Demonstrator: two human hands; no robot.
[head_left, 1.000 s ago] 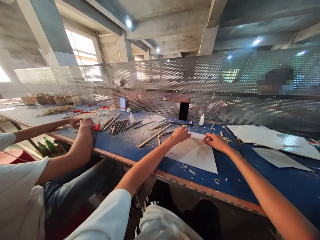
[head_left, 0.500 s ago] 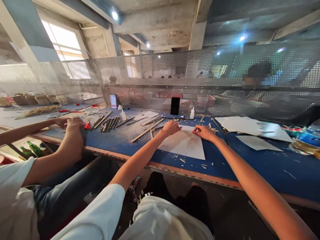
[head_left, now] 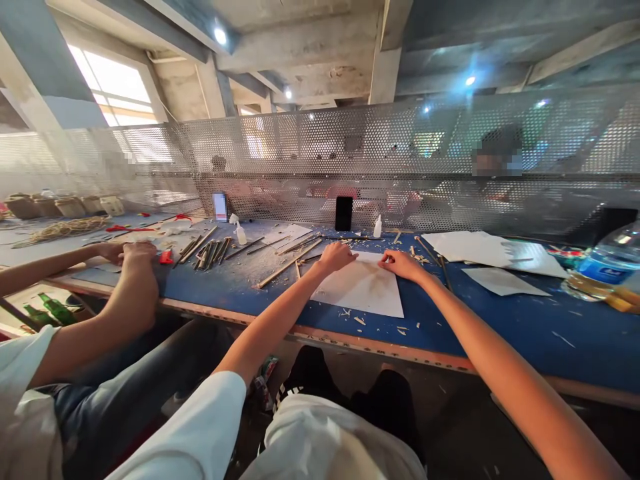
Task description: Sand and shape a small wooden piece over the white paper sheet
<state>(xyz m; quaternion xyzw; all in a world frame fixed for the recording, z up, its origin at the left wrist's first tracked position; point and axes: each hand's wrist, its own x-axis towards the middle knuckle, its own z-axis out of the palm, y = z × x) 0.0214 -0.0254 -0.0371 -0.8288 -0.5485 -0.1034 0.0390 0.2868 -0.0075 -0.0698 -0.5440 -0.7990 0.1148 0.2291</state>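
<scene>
A white sheet of paper (head_left: 363, 293) with a brownish smudge lies on the blue tabletop in front of me. My left hand (head_left: 338, 256) is over its upper left part, fingers curled together; anything in them is too small to make out. At the sheet's upper right edge my right hand (head_left: 399, 262) is closed in a pinch, and what is between the fingertips cannot be made out. A gap separates the two hands. Wood shavings (head_left: 360, 321) lie below the sheet, and a long thin stick (head_left: 285, 268) lies to its left.
A phone (head_left: 344, 213) and a glue bottle (head_left: 377, 227) stand behind my hands. White sheets (head_left: 470, 248) and a large bottle (head_left: 607, 267) are at right. A person's hands (head_left: 125, 252) work at left, near dark sticks (head_left: 215, 253). A perforated screen (head_left: 300, 150) runs behind.
The whole view has shifted slightly, so things appear a little farther left. Both my hands keep nearly the same pose over the sheet.
</scene>
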